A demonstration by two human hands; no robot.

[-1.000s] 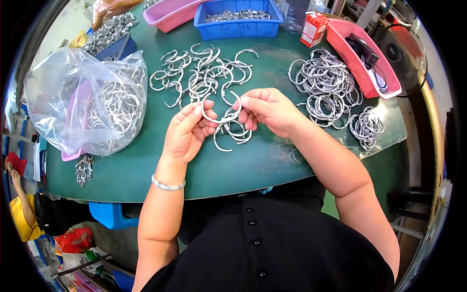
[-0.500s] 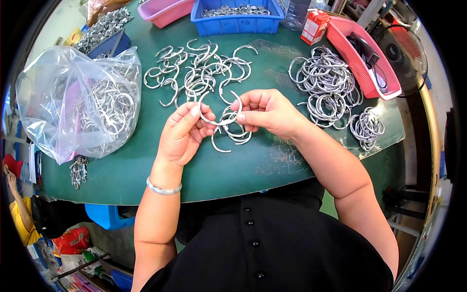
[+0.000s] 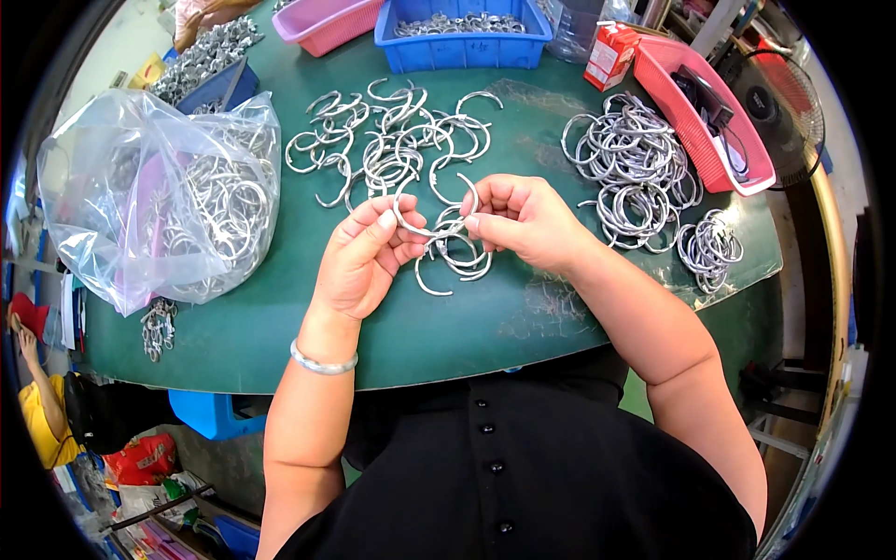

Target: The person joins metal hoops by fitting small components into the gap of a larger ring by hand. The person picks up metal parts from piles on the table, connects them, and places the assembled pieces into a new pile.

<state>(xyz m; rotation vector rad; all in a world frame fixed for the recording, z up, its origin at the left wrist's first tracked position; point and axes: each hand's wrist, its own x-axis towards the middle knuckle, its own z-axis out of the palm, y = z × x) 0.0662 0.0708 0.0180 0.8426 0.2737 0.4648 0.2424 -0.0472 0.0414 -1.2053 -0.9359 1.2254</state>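
The person's left forearm, ringed at the wrist by a pale, smooth round bangle (image 3: 324,362), rises almost straight from the lower edge. The left hand (image 3: 359,254) turns its palm inward and upward, its thumb pointing up, and pinches the left side of an open, C-shaped silver metal ring (image 3: 399,216) between thumb and curled fingers. The right forearm slants in from the lower right, and the right hand (image 3: 525,224) pinches the ring's opposite side between thumb and forefinger (its back faces up). The ring is held between both hands above the dark green tabletop (image 3: 280,327), its gap pointing away from the person. Loose silver C-shaped metal rings (image 3: 381,159) lie scattered just beyond, and a heap of grey metal rings (image 3: 633,149) lies to the right.
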